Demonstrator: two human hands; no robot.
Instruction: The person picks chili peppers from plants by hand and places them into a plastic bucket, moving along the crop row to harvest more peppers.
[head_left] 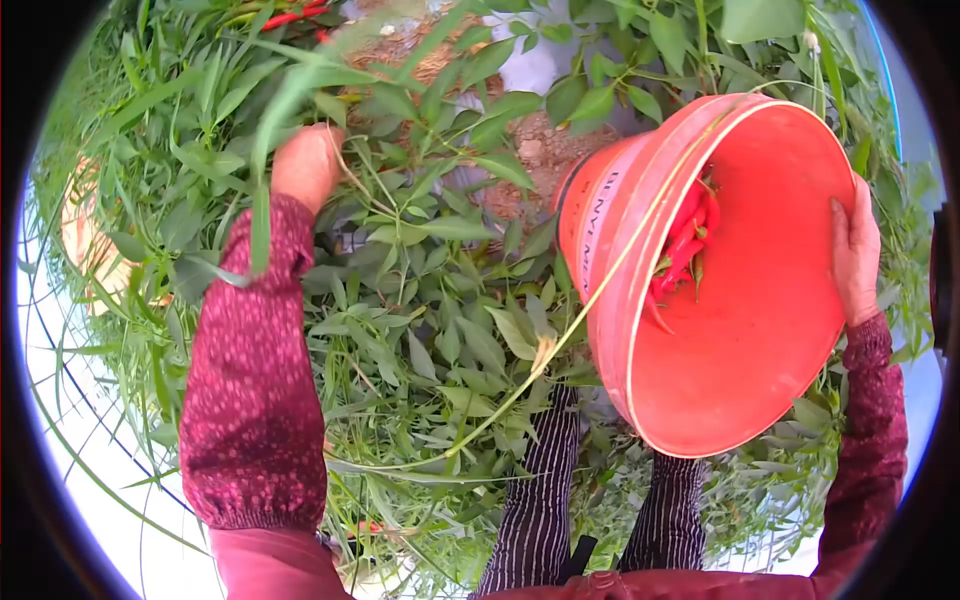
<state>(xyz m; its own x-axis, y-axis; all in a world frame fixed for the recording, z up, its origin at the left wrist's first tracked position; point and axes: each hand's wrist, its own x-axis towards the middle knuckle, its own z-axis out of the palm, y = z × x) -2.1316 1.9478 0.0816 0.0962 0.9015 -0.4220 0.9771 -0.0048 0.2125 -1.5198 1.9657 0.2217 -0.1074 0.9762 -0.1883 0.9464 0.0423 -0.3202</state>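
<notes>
A red bucket (pixel 760 300) is tipped on its side at the right, its mouth turned toward me. Several red chili peppers (pixel 685 240) lie inside it. My right hand (pixel 857 245) grips the bucket's right rim, fingers on the inside of the wall. On the left, my left hand (pixel 308 165) reaches into green pepper plants (pixel 450 225); its fingers are hidden by leaves, so what it touches cannot be made out. Red peppers (pixel 295 14) show among leaves at the top left, beyond that hand.
Long stems and grass blades cross in front of the bucket and my left arm. Bare soil (pixel 540 150) and pale sheeting (pixel 530 62) show between the plants. My legs in striped trousers (pixel 540 490) stand among foliage below. A wire mesh (pixel 80 400) is at the left.
</notes>
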